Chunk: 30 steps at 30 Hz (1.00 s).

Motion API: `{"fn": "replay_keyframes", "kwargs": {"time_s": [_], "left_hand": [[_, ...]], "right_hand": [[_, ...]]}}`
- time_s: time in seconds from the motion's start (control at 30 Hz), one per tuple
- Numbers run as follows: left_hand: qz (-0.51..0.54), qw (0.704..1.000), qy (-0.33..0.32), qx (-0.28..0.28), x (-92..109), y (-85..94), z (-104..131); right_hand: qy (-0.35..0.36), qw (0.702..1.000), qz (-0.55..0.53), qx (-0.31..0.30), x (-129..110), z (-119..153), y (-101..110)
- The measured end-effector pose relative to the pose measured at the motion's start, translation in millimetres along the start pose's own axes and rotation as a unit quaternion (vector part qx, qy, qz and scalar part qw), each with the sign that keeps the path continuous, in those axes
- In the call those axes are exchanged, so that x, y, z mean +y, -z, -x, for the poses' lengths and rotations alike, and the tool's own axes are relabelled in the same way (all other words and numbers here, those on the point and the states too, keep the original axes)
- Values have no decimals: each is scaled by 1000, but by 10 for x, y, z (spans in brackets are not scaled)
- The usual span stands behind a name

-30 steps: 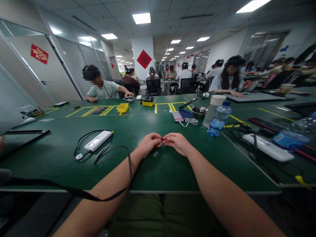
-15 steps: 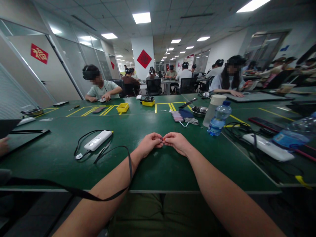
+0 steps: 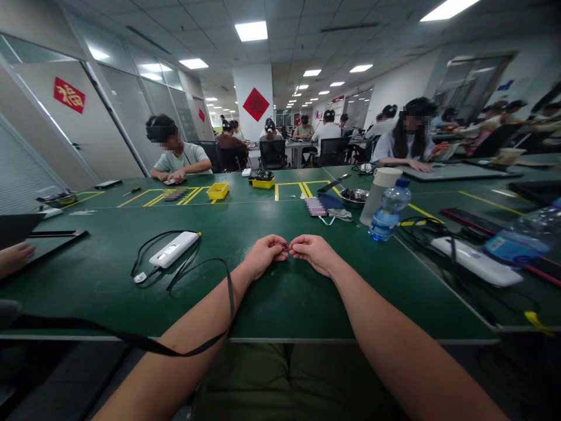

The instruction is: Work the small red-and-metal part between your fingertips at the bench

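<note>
Close together over the middle of the green table (image 3: 280, 310), both my hands are closed in a pinch. My left hand (image 3: 265, 255) grips a small dark and red piece (image 3: 284, 247) between thumb and fingers; its kind is too small to make out. Facing it, my right hand (image 3: 316, 255) pinches a tiny orange-red piece (image 3: 292, 246), mostly covered by the fingertips. A narrow gap shows between the two sets of fingertips. A black strap (image 3: 229, 286) lies across my left forearm.
Left of my hands lies a white power bank (image 3: 174, 249) with a black cable. A water bottle (image 3: 389, 210), a pale tumbler (image 3: 379, 196) and a metal bowl (image 3: 355, 197) stand to the right. Yellow trays (image 3: 218, 191) sit farther back. Other people work around the table.
My fingertips have moved slightly apart, and more red shows at my left fingers. At the far left, another person's hand has come further into view.
</note>
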<state>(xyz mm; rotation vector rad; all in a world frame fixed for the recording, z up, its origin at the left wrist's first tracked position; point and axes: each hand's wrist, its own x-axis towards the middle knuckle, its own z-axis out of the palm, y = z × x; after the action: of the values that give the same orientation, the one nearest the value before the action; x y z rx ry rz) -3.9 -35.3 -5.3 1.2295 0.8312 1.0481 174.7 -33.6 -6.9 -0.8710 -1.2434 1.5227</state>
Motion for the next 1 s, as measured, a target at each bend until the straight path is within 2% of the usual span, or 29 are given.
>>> {"fn": "replay_keyframes", "kwargs": {"time_s": [0.3, 0.7, 0.87, 1.0], "left_hand": [[-17, 1000, -3, 3, 0, 3, 1], [-52, 998, -14, -28, 5, -2, 20], [-36, 999, 3, -16, 8, -3, 6], [-30, 999, 8, -10, 3, -2, 6]], "right_hand": [[-18, 1000, -8, -8, -13, 14, -9], [-14, 999, 11, -41, -40, 45, -33], [-14, 1000, -12, -10, -27, 20, -18], [-16, 1000, -21, -9, -11, 0, 4]]}}
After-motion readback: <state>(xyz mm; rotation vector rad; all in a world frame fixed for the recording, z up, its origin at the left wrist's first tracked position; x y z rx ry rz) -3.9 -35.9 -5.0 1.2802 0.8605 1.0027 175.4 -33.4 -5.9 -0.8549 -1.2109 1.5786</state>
